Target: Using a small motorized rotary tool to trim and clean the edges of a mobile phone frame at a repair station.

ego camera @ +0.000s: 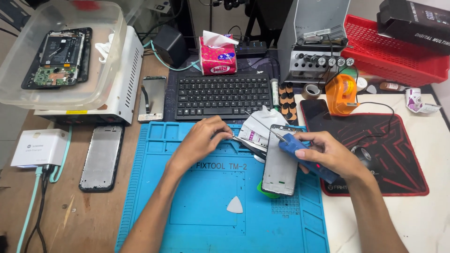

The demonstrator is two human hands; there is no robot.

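At centre frame, on the blue mat (197, 206): phone frame (280, 168) lying flat; left hand (199, 140) pinched on tweezers (248, 144) at its top edge; right hand (328, 152) clamped round blue tool (304, 157).

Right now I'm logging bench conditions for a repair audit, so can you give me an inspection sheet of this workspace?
Surface: blue repair mat on a wooden bench, white triangular pick lying on it.
Job's things: phone frame under both hands; blue electric screwdriver; tweezers.
Clutter: second phone frame, opened phone under a clear tub, tissue pack, orange tape dispenser, red basket.
Grips: left hand holds the tweezers; right hand holds the screwdriver.
Cables: teal and black leads from the white charger; mouse cable.
Surroundings: black keyboard, mouse pad, white bench machine.
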